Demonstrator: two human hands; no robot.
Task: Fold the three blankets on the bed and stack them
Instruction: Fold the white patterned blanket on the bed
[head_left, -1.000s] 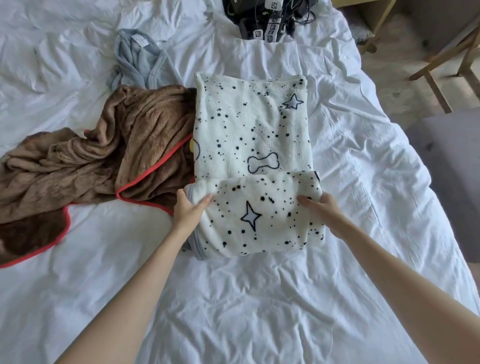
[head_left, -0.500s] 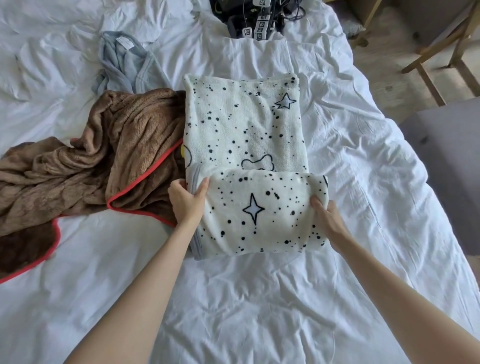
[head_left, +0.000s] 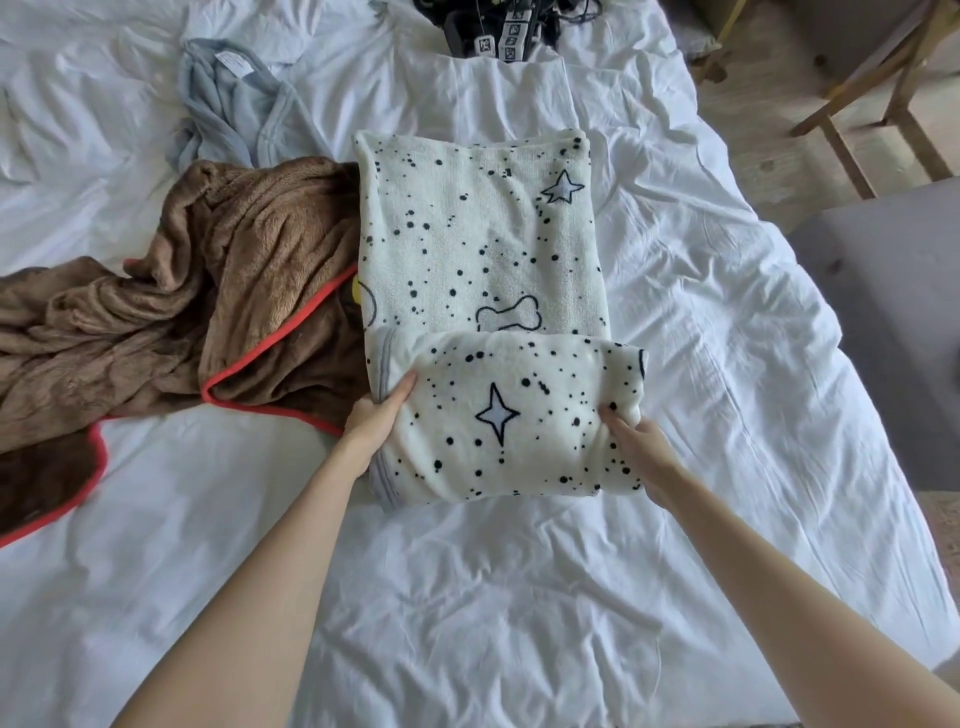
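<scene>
A white blanket (head_left: 483, 249) with black dots, stars and a bone drawing lies as a long strip in the middle of the bed. Its near end is rolled over into a thick fold. My left hand (head_left: 374, 415) grips the left side of that fold and my right hand (head_left: 636, 441) grips its right side. A crumpled brown blanket (head_left: 171, 312) with red trim lies to the left, touching the white one. A bunched pale blue blanket (head_left: 228, 104) sits behind the brown one.
The bed (head_left: 467, 597) has a wrinkled white sheet. Black devices with cables (head_left: 498, 26) lie at its far end. A grey seat (head_left: 883, 312) and a wooden chair frame (head_left: 872, 88) stand on the floor to the right.
Both hands shifted from the top of the near fold to its sides and now grip it. The fold has been pulled slightly toward me.
</scene>
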